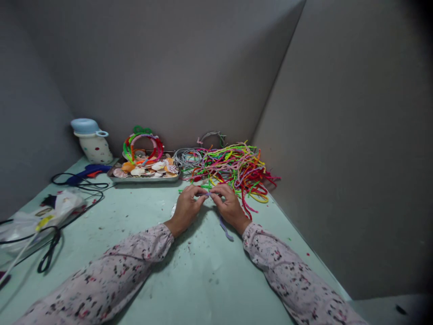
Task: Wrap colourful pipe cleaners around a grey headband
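Both of my hands meet above the middle of the pale green table. My left hand (187, 205) pinches one end of a short stretch of purple pipe cleaner (226, 229) between thumb and fingers. Close beside it, my right hand (230, 205) pinches the same purple strand a little to the right. A loose length hangs below my right hand toward the tabletop. Just beyond my fingertips lies a tangled heap of colourful pipe cleaners (237, 162) in pink, yellow, green and red. The fingers partly hide the pinched section.
A metal tray (145, 179) of seashells (158, 167) stands at the back left, with fuzzy coloured rings (126, 149) on it. Left of it are a white bottle (95, 146), black cables (50, 253) and a plastic bag (66, 205). Coiled grey wire (186, 157) lies beside the heap. Grey walls (169, 67) enclose the table (203, 280).
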A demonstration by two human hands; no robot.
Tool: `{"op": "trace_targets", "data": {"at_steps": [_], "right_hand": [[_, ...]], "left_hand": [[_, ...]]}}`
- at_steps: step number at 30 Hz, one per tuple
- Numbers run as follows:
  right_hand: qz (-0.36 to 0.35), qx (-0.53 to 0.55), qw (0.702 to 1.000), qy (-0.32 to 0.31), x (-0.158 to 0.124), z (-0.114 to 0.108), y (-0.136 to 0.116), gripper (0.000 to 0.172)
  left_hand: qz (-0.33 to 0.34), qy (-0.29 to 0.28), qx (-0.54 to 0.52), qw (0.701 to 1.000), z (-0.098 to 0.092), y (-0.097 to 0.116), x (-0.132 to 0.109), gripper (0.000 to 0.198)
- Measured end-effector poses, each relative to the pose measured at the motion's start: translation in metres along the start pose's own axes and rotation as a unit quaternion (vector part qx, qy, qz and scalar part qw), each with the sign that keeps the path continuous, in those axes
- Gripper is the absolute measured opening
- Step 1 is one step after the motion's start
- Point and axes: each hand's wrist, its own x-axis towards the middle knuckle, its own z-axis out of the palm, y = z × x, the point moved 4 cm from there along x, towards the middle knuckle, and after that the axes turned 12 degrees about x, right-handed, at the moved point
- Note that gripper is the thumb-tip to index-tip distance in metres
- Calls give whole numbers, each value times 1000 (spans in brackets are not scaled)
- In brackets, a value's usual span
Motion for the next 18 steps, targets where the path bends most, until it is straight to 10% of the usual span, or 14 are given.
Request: {"op": "trace_targets", "data": {"at_steps": [18], "right_hand": [[8, 9, 1000, -1, -1, 0, -2, 11]], "left_hand": [[15, 15, 1, 1000, -1, 0, 0, 5]]}}
